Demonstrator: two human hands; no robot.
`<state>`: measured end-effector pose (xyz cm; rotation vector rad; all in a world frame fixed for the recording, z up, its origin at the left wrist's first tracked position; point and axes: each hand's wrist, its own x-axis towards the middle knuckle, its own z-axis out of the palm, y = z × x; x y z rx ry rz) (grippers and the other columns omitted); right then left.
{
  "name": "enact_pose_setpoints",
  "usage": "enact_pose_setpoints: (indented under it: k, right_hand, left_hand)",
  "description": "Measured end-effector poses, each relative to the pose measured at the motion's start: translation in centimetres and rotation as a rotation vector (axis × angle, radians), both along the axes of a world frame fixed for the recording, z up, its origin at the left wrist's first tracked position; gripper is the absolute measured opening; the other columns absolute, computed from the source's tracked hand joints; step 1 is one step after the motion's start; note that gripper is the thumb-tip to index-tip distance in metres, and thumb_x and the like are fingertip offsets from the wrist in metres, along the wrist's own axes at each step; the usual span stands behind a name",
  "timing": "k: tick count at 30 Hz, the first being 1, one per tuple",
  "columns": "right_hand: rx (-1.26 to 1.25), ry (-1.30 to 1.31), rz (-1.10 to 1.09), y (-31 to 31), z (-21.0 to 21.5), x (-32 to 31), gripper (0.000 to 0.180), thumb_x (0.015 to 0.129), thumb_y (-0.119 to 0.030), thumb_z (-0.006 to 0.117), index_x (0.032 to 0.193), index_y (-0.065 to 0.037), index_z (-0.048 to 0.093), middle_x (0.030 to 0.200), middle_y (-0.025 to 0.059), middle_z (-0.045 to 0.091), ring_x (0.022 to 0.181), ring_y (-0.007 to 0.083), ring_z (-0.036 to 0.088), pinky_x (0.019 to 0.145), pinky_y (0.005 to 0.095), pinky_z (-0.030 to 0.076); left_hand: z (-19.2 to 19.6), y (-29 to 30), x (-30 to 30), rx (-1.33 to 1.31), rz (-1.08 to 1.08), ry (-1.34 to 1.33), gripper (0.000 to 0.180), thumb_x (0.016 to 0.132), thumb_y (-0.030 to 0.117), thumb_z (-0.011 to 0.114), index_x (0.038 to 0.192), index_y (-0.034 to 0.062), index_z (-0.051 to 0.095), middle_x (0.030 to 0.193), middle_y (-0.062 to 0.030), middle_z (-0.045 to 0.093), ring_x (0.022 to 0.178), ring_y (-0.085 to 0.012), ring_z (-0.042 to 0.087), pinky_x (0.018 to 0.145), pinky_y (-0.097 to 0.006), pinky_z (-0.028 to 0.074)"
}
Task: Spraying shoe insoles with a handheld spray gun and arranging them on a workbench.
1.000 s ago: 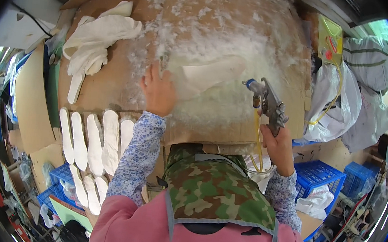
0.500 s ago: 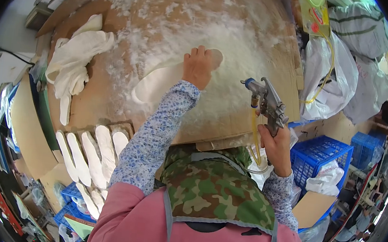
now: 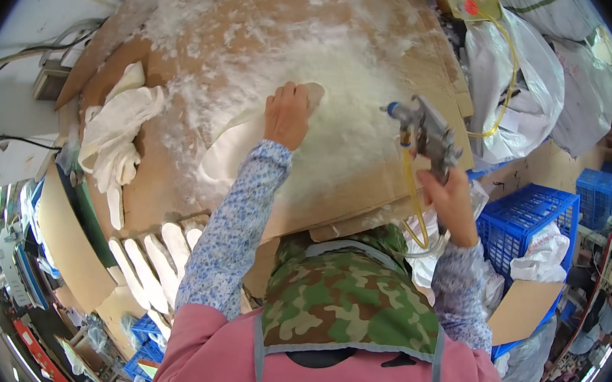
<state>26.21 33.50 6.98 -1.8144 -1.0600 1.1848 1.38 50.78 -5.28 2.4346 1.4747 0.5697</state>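
Observation:
My left hand (image 3: 287,114) is closed over the far part of a white insole (image 3: 229,152), which lies on the cardboard-covered table (image 3: 364,204). A greyish rounded end shows just beyond my fingers; the part under the hand is hidden. My right hand (image 3: 450,206) is wrapped round the grip of a metal spray gun (image 3: 434,141), held over the table's right edge. The gun's blue-ringed nozzle points left toward the insole. A yellow hose (image 3: 416,195) hangs from the gun.
Crumpled white cloth pieces (image 3: 119,134) lie on the table's left. Several white insoles (image 3: 139,270) lie in rows at lower left. White fluff coats the table's middle. To the right stand a blue crate (image 3: 523,221) and white plastic sacks (image 3: 518,86).
The view has shifted, so table and crates sit differently. My left hand still grips the insole. My right hand still holds the spray gun, now blurred by motion.

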Motion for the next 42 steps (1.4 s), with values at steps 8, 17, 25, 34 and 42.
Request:
enact_pose_setpoints:
  k: [8, 17, 25, 34, 42]
  right_hand:
    - [0.044, -0.05, -0.09, 8.6, -8.6, 10.7, 0.037, 0.083, -0.025, 0.073, 0.11, -0.001, 0.066, 0.068, -0.0019, 0.055, 0.06, 0.0076, 0.051, 0.056, 0.0242, 0.04]
    - [0.515, -1.288, -0.158, 8.3, -11.2, 7.7, 0.052, 0.077, -0.023, 0.077, 0.119, 0.0, 0.058, 0.108, 0.0247, 0.059, 0.101, 0.0387, 0.058, 0.084, 0.0411, 0.048]
    - [0.586, -0.597, 0.542, 16.4, -8.8, -9.9, 0.023, 0.078, -0.019, 0.074, 0.1, -0.013, 0.067, 0.097, 0.0055, 0.062, 0.096, 0.0212, 0.06, 0.084, 0.0385, 0.045]
    - [0.769, -0.795, 0.751, 18.6, -11.2, -9.7, 0.007, 0.08, -0.02, 0.07, 0.086, -0.016, 0.068, 0.083, -0.0012, 0.059, 0.081, 0.0195, 0.06, 0.078, 0.0363, 0.045]
    - [0.713, -1.146, -0.043, 29.7, -8.7, 4.5, 0.019, 0.088, -0.023, 0.057, 0.081, -0.007, 0.065, 0.081, 0.0167, 0.066, 0.074, 0.0376, 0.065, 0.068, 0.0467, 0.051]
  left_hand:
    - [0.1, -3.8, -1.1, 0.027, 0.29, -0.229, 0.054, 0.083, 0.006, 0.061, 0.135, 0.0125, 0.048, 0.13, -0.0114, 0.048, 0.121, -0.0307, 0.044, 0.104, -0.044, 0.032]
    - [-1.0, -4.5, -0.3, -0.011, 0.302, -0.164, 0.048, 0.082, 0.01, 0.065, 0.128, 0.0083, 0.05, 0.134, -0.0124, 0.044, 0.131, -0.0321, 0.036, 0.111, -0.049, 0.023]
    - [-2.8, -4.6, 0.8, 0.041, 0.389, -0.156, 0.049, 0.081, 0.012, 0.067, 0.126, 0.006, 0.049, 0.138, -0.0133, 0.041, 0.135, -0.0333, 0.032, 0.114, -0.055, 0.017]
    - [-2.4, -5.0, 0.7, -0.033, 0.402, -0.203, 0.046, 0.083, 0.011, 0.065, 0.127, 0.0075, 0.051, 0.14, -0.0135, 0.039, 0.137, -0.0338, 0.031, 0.114, -0.056, 0.016]
    - [-2.8, -5.1, 1.0, -0.035, 0.382, -0.196, 0.046, 0.084, 0.009, 0.062, 0.128, 0.007, 0.052, 0.141, -0.0156, 0.038, 0.138, -0.0348, 0.029, 0.114, -0.056, 0.015]
